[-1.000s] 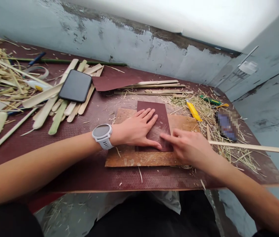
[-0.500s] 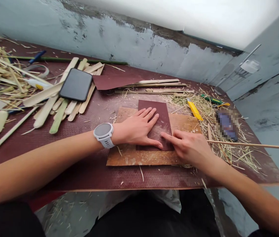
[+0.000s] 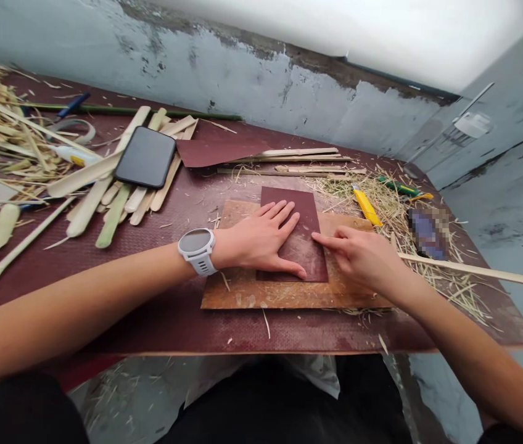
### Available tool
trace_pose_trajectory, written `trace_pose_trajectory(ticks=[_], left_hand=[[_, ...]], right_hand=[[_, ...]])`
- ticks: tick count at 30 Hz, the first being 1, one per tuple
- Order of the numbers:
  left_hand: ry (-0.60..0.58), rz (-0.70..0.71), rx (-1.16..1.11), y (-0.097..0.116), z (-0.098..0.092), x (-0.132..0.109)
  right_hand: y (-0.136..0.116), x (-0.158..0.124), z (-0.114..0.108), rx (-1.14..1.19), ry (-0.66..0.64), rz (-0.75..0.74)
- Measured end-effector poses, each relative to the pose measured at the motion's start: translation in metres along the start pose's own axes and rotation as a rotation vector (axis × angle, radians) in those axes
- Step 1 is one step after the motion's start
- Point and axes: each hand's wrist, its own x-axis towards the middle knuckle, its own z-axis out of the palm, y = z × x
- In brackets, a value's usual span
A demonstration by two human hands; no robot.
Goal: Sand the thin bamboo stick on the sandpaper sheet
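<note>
My left hand, with a white watch on its wrist, lies flat with fingers spread on a dark red sandpaper sheet, pressing it onto a worn brown board. At the sheet's right edge, my right hand grips a long thin bamboo strip. Its index finger stretches out over the strip's near end on the sandpaper. The strip runs off to the right past the table edge.
A black phone rests on bamboo slats at the left, beside heaps of shavings. A second sandpaper sheet lies behind. On straw at the right are a yellow utility knife, a green cutter and a blurred object.
My right hand has slid the bamboo strip's end away from me along the sandpaper's right edge. My left hand has stayed flat on the sheet.
</note>
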Motion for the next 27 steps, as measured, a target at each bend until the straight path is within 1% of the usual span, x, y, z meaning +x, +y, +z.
trace_pose_trajectory(ticks=[4,5,6,9,10,11,15,16,20,21,25,26,27], left_hand=[[-0.020,0.008,0.017,-0.001,0.000,0.000],[-0.016,0.008,0.020,-0.001,0.000,0.000],[-0.009,0.008,0.022,-0.001,0.000,0.001],[0.002,0.002,0.022,0.000,0.000,0.001],[-0.001,0.001,0.021,0.000,0.000,0.001],[-0.009,0.001,0.020,0.000,0.000,0.001],[-0.032,0.003,0.025,0.000,-0.001,0.001],[-0.029,0.003,0.027,0.000,-0.001,0.001],[-0.021,-0.007,0.035,0.000,-0.001,0.001],[-0.027,-0.007,0.037,0.000,-0.002,0.001],[-0.039,0.004,0.041,0.000,-0.001,0.001],[-0.031,0.005,0.042,0.000,-0.001,0.001],[-0.020,0.004,0.042,0.000,0.000,0.001]], right_hand=[[-0.005,0.003,-0.005,0.045,-0.085,-0.123],[-0.005,0.005,-0.005,0.045,-0.089,-0.125],[-0.003,0.007,-0.005,0.035,-0.074,-0.097],[0.003,0.013,-0.001,-0.033,0.019,0.062],[0.003,0.013,-0.001,-0.050,0.035,0.089],[0.001,0.013,-0.001,-0.051,0.027,0.081],[-0.009,0.008,-0.003,0.010,-0.084,-0.072],[-0.009,0.008,-0.004,0.013,-0.088,-0.062],[-0.005,0.015,-0.003,-0.055,-0.011,0.136],[-0.005,0.015,-0.003,-0.058,-0.009,0.137],[-0.011,0.013,-0.004,0.024,-0.077,-0.056],[-0.011,0.013,-0.004,0.027,-0.075,-0.050],[-0.009,0.014,-0.004,0.015,-0.058,-0.008]])
